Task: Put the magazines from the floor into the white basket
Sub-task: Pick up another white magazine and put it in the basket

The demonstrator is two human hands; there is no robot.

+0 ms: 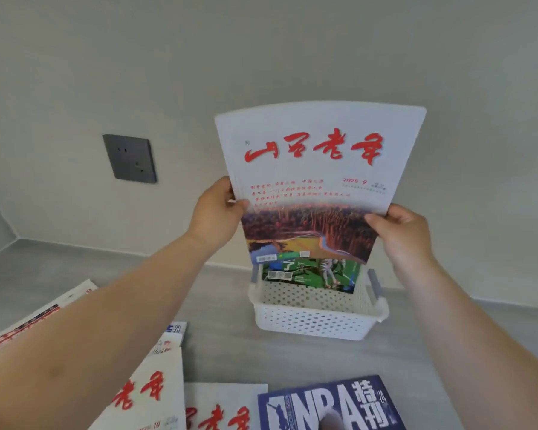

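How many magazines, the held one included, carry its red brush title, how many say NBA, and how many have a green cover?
Red brush-title magazines: 3 (held magazine, two floor copies)
NBA magazine: 1
Green-cover magazine, in the white basket: 1
Total: 5

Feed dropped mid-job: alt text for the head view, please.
The left hand and right hand grip a red-titled white magazine upright over the white basket, where a green-covered magazine already sits. More magazines, one a blue NBA issue, lie on the grey floor.
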